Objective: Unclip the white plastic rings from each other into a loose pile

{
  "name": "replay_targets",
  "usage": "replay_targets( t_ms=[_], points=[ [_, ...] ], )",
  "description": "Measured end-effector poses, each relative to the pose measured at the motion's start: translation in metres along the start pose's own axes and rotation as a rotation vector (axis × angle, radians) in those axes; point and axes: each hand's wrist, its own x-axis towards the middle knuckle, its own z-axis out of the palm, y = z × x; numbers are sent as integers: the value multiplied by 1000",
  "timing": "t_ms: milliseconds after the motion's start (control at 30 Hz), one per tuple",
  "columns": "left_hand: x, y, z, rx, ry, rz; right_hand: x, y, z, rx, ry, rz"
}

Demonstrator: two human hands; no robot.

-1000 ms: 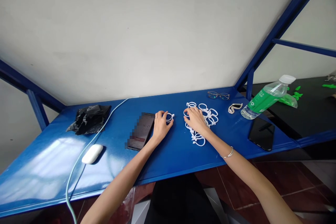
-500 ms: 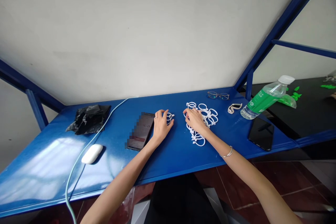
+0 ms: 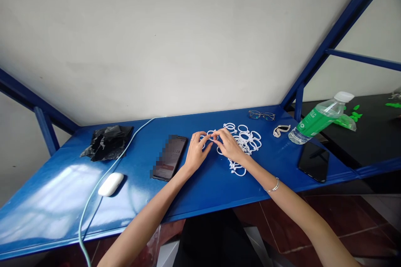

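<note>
A: In the head view, where are the hands?

B: Near each other above the blue worktop [image 3: 200, 192], fingertips almost meeting. The right hand [image 3: 230, 146] seems to pinch a white ring [image 3: 211, 132] between thumb and finger. The left hand [image 3: 194, 153] curves in from the other side; whether it is clamped on anything, I can't tell.

A: And the ring's place?

B: Between the hands, just left of the heap of white rings [image 3: 244, 145], nearer the worktop's back edge than its front.

A: How far along does it look?

B: Early, I'd judge. One ring is in hand, and a bit of white loop shows by the left fingers. Plenty lie overlapping in the heap, partly behind the right hand. Whether any are linked is too small to tell.

A: Anything close by?

B: A dark phone [image 3: 169, 158] lies just beside the left hand. Towards the worktop's right edge are a water bottle [image 3: 318, 119] and a second phone [image 3: 313, 162].
</note>
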Motion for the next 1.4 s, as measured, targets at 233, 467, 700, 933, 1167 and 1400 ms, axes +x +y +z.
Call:
replay_targets(
  t_ms=[233,467,700,933,1167,1400],
  points=[
    [2,1,-1,-14,47,27,0,0,-1,-2,-11,-45],
    [2,4,-4,-25,-24,32,1,3,-3,-5,134,16],
    [3,9,-6,-120,-55,77,0,5,-3,36,164,48],
    [4,10,-8,-282,-81,-67,3,1,-7,158,177,103],
    [7,16,-14,-400,-84,-204,3,1,-7,421,175,245],
    [11,20,-18,-725,-109,-428,4,-4,-8,557,148,263]
  ],
)
